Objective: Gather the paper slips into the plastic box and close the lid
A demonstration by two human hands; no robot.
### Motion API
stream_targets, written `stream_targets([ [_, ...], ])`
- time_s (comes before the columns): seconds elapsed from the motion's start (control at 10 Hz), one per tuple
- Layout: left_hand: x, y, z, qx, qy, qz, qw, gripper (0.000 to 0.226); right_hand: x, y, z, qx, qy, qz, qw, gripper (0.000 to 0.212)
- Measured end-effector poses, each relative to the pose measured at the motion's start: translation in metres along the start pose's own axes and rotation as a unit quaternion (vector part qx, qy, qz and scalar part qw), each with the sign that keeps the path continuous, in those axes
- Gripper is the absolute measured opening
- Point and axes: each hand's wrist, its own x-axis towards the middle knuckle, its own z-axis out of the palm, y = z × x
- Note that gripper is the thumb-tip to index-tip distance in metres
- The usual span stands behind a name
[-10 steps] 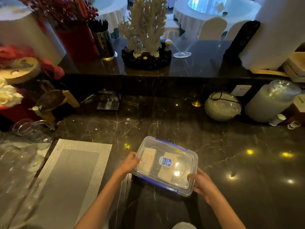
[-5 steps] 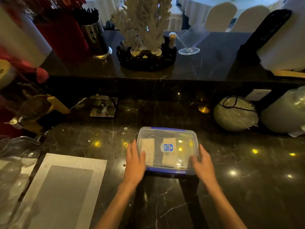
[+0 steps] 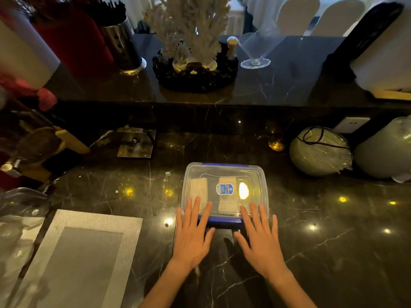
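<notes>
A clear plastic box with blue clips sits on the dark marble counter, its lid on top with a blue sticker in the middle. Two pale stacks of paper slips show through the lid. My left hand lies flat with its fingertips on the lid's near left edge. My right hand lies flat with its fingertips on the near right edge. Both hands have the fingers spread and grip nothing.
A grey woven placemat lies at the front left. Clear glassware stands at the far left. A wrapped round bowl and a pale jug stand at the right. A metal holder sits behind, below a raised ledge with a coral ornament.
The box was turned square to me and set down on the counter. My hands slid from its two sides to its near edge, fingers flat on the lid.
</notes>
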Motion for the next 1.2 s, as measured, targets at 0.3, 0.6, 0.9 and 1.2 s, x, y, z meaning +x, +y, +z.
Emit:
stream_targets([
  [0.3,0.107,-0.013,-0.011,0.019,0.012,-0.012,1.0,0.078,0.105,0.005,-0.016,-0.002,0.034,0.0,0.999,0.068],
  [0.6,0.141,-0.021,-0.011,0.061,0.03,-0.003,0.998,0.086,0.137,0.005,-0.018,-0.003,0.052,-0.003,0.999,0.07],
  [0.9,0.139,-0.017,-0.018,0.053,0.004,-0.01,0.999,0.089,0.136,0.005,-0.022,0.003,0.043,-0.006,0.999,0.071],
  [1.2,0.128,-0.014,-0.04,-0.049,0.027,-0.022,0.998,0.073,0.128,0.003,-0.036,-0.035,0.062,-0.01,0.997,0.07],
])
